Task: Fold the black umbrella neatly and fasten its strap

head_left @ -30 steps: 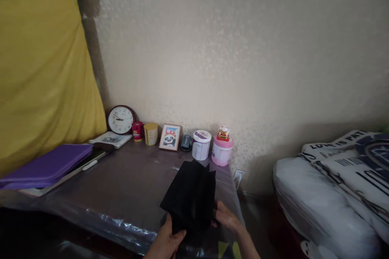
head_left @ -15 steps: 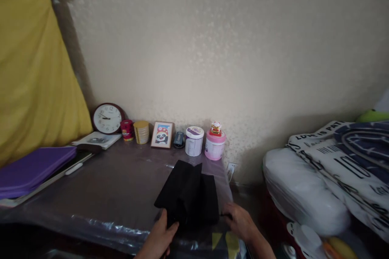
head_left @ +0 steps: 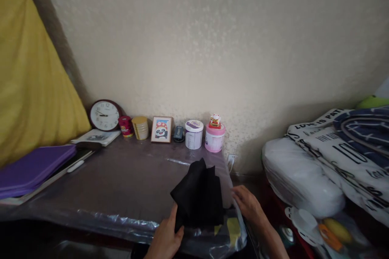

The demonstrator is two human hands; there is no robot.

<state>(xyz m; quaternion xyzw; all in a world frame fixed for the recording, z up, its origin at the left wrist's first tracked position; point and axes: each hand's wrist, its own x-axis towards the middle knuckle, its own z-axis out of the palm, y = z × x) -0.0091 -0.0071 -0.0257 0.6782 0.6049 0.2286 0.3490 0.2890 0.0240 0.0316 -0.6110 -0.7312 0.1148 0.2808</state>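
A folded black cloth (head_left: 202,196) stands partly raised in loose layers at the right front of the table. My left hand (head_left: 167,230) is closed on its lower left edge, thumb on the near side and index finger along the fabric. To the right of the cloth, and apart from it, my right hand (head_left: 247,202) hovers by the table's right edge with its fingers stretched toward the left. Nothing shows in that hand. Whether its fingertips touch the plastic cover is unclear.
A plastic-covered table (head_left: 121,182) bears a clock (head_left: 105,115), a picture frame (head_left: 161,129), a white tub (head_left: 193,135) and a pink tub (head_left: 214,139) along the wall. Purple folders (head_left: 36,168) lie left. Bedding (head_left: 343,149) and a white bag (head_left: 299,178) are at right.
The black cloth has shifted right and its layers have bunched closer together, with my left hand still on it. My right hand has moved slightly right and up, its fingers straighter than before.
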